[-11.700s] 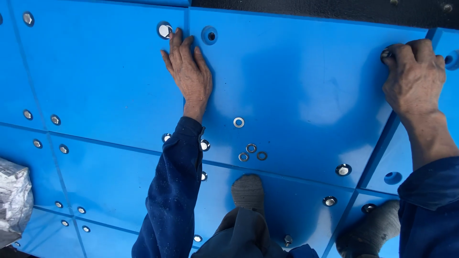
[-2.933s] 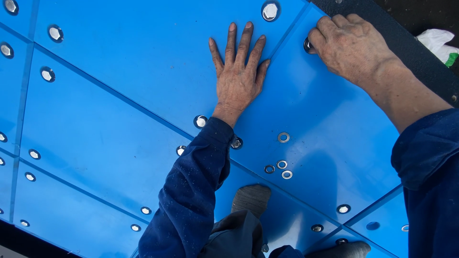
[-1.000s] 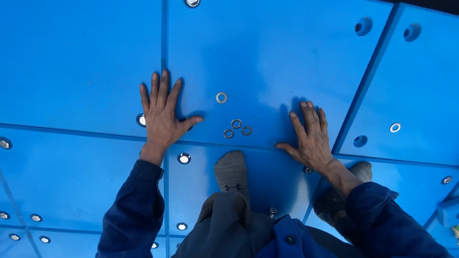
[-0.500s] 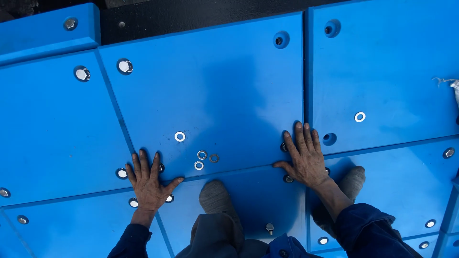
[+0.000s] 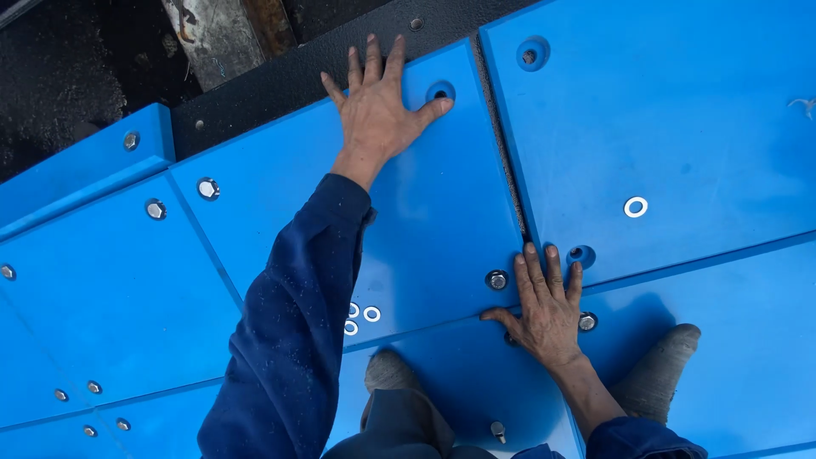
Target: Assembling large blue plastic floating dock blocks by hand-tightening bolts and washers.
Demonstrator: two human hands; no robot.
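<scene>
Both hands lie flat with fingers spread, gripping nothing: the left hand (image 5: 378, 106) on a smooth blue plastic panel (image 5: 425, 221), thumb beside an empty round bolt hole (image 5: 439, 90); the right hand (image 5: 544, 310) beside a recessed hole holding a steel bolt (image 5: 497, 280)

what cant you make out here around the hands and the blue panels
Head view:
- Loose washers: the left sleeve covers part of the cluster, so their count is unclear.
- Hole by the left hand: too dark to tell if a bolt sits inside.
- Under the right hand: the palm hides the panel seam.
</scene>
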